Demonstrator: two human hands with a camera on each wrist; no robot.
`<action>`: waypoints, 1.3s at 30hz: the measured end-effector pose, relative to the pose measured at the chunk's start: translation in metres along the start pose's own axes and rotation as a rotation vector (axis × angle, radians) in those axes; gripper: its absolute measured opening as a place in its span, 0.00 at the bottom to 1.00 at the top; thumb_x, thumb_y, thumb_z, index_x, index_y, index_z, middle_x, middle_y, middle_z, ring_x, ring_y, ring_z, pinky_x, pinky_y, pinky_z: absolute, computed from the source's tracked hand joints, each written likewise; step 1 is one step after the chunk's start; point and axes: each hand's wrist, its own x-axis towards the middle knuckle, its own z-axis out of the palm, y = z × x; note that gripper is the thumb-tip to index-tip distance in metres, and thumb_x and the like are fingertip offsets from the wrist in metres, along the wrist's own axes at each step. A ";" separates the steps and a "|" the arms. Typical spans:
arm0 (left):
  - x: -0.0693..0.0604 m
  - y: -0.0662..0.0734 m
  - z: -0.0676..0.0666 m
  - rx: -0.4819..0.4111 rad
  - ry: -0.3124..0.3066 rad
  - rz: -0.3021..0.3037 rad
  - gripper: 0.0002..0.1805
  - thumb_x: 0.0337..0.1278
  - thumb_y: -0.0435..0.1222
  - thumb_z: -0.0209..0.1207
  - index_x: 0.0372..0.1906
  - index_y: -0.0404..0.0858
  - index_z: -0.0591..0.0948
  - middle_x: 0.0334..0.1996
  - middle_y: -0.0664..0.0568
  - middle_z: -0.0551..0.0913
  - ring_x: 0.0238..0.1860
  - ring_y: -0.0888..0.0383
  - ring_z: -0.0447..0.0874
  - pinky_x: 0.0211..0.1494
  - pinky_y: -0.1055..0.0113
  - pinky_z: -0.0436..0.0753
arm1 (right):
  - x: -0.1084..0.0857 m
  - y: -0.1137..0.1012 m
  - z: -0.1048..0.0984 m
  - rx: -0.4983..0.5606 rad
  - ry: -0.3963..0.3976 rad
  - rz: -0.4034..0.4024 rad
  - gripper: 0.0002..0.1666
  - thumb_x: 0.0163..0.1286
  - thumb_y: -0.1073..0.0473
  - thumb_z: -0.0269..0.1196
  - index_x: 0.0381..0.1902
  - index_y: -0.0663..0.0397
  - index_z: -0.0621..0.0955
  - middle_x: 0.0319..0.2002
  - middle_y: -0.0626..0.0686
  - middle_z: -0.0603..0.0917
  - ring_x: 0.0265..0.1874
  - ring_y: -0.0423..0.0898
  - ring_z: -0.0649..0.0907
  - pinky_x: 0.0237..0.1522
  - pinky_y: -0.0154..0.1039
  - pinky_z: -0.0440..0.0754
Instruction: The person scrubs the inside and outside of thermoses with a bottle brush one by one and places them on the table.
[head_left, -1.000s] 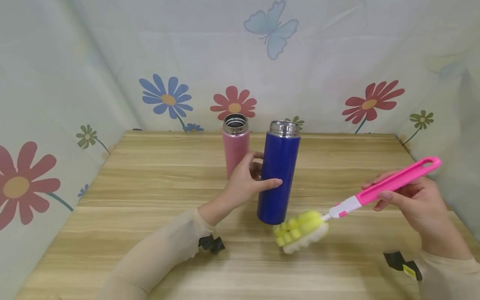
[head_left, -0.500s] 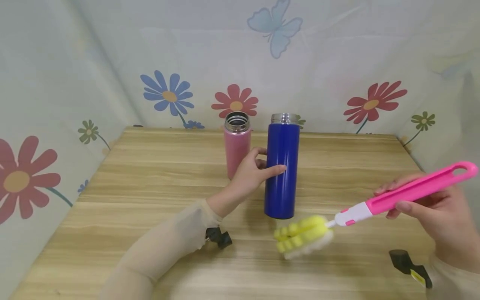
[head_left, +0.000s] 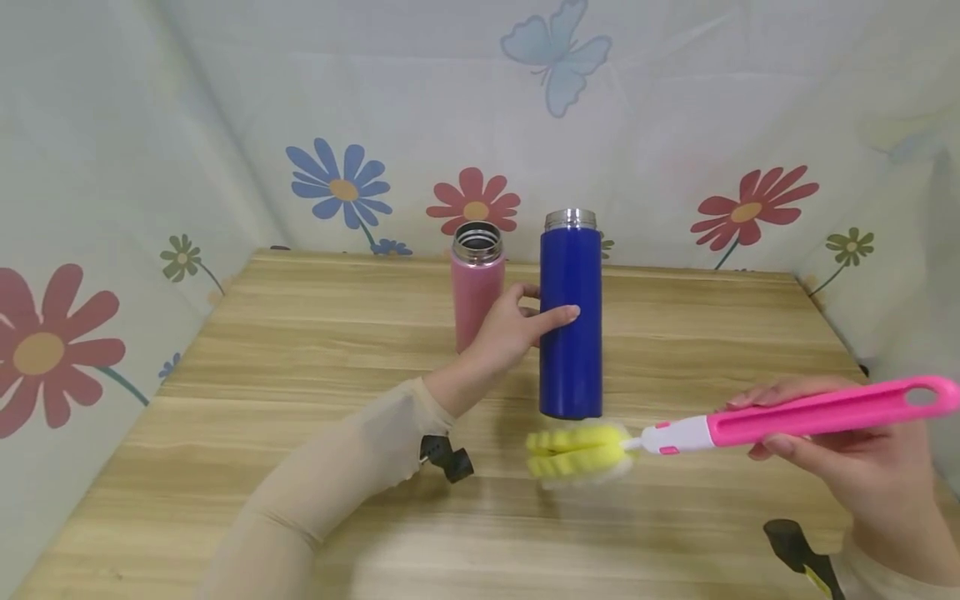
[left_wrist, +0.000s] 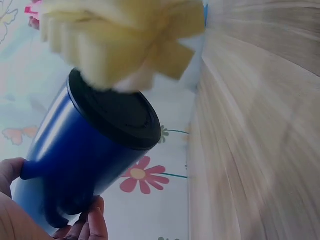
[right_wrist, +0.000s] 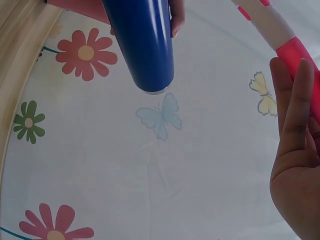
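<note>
The left hand (head_left: 510, 332) grips a blue bottle (head_left: 572, 350) around its middle, thumb across the front; the bottle is lidless, upright and held above the table. In the left wrist view the black base of the blue bottle (left_wrist: 117, 112) shows clear of the wood. The right hand (head_left: 862, 450) holds the pink handle (head_left: 810, 417) of a brush. Its yellow sponge head (head_left: 577, 450) points left, just below the bottle's base, and looks blurred. A pink bottle (head_left: 477, 292), also without a lid, stands behind the left hand, partly hidden by it.
The wooden table (head_left: 300, 375) reaches back to a flower-patterned cloth (head_left: 637, 108), which also hangs at both sides. Black wrist devices sit at the left cuff (head_left: 447, 459) and the right cuff (head_left: 798, 550).
The blue bottle has risen with the left hand and gone from tilted to upright. The brush has swung closer to level, its handle end shifting right and lower.
</note>
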 end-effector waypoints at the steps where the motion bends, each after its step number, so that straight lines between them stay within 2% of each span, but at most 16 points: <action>1: 0.000 0.001 0.000 0.002 0.001 -0.007 0.36 0.51 0.53 0.66 0.60 0.40 0.66 0.49 0.43 0.82 0.47 0.51 0.83 0.52 0.57 0.83 | 0.000 0.000 0.001 -0.011 0.007 -0.001 0.16 0.54 0.87 0.57 0.43 0.90 0.74 0.46 0.70 0.84 0.48 0.56 0.86 0.36 0.37 0.87; 5: 0.002 0.004 -0.002 0.008 0.008 -0.024 0.37 0.52 0.54 0.65 0.60 0.39 0.66 0.50 0.44 0.81 0.47 0.51 0.83 0.51 0.58 0.83 | -0.005 -0.001 0.004 -0.059 0.061 0.026 0.17 0.54 0.88 0.57 0.44 0.89 0.74 0.45 0.69 0.85 0.47 0.56 0.86 0.34 0.37 0.87; 9: 0.004 0.007 -0.003 0.009 0.016 -0.046 0.38 0.52 0.56 0.64 0.61 0.40 0.66 0.50 0.45 0.81 0.47 0.51 0.84 0.53 0.57 0.83 | -0.008 -0.003 0.006 -0.067 0.080 0.015 0.18 0.52 0.88 0.58 0.43 0.91 0.73 0.45 0.70 0.84 0.46 0.57 0.86 0.35 0.39 0.87; 16: 0.008 0.010 -0.003 -0.003 0.021 -0.086 0.39 0.51 0.57 0.64 0.62 0.40 0.66 0.51 0.44 0.80 0.46 0.49 0.84 0.57 0.52 0.81 | -0.004 -0.004 0.008 -0.062 0.016 -0.076 0.18 0.52 0.85 0.61 0.42 0.93 0.72 0.45 0.72 0.83 0.47 0.57 0.86 0.38 0.36 0.87; 20: 0.010 0.011 -0.002 -0.006 0.028 -0.094 0.38 0.52 0.57 0.64 0.61 0.39 0.67 0.51 0.44 0.81 0.45 0.50 0.84 0.55 0.53 0.82 | -0.005 -0.007 0.008 -0.113 0.011 -0.053 0.18 0.52 0.84 0.62 0.42 0.92 0.73 0.46 0.70 0.84 0.46 0.54 0.86 0.39 0.34 0.86; 23: 0.012 0.012 -0.002 -0.009 0.028 -0.089 0.37 0.53 0.57 0.63 0.60 0.38 0.67 0.51 0.43 0.81 0.46 0.50 0.84 0.52 0.56 0.84 | -0.006 -0.010 0.010 -0.119 0.016 -0.007 0.18 0.52 0.85 0.62 0.43 0.90 0.74 0.47 0.69 0.84 0.47 0.53 0.86 0.41 0.34 0.86; 28: 0.012 0.014 -0.004 -0.025 0.017 -0.081 0.37 0.54 0.56 0.63 0.60 0.37 0.66 0.53 0.43 0.80 0.47 0.49 0.84 0.52 0.57 0.84 | -0.001 -0.005 0.017 -0.114 0.018 -0.019 0.20 0.50 0.85 0.62 0.43 0.91 0.74 0.46 0.69 0.84 0.48 0.54 0.86 0.47 0.35 0.85; 33: 0.012 0.016 -0.006 -0.024 0.008 -0.081 0.36 0.55 0.56 0.62 0.60 0.38 0.66 0.53 0.44 0.79 0.48 0.49 0.83 0.52 0.59 0.83 | -0.001 0.003 0.018 -0.192 0.064 -0.029 0.20 0.48 0.84 0.66 0.40 0.91 0.76 0.44 0.67 0.86 0.46 0.53 0.87 0.46 0.33 0.84; 39: 0.010 0.016 -0.009 -0.016 -0.002 -0.085 0.36 0.54 0.56 0.63 0.60 0.40 0.66 0.53 0.45 0.80 0.49 0.49 0.83 0.55 0.56 0.82 | -0.006 0.007 0.009 -0.293 0.093 -0.002 0.19 0.46 0.82 0.69 0.37 0.90 0.77 0.41 0.63 0.87 0.45 0.50 0.87 0.45 0.31 0.84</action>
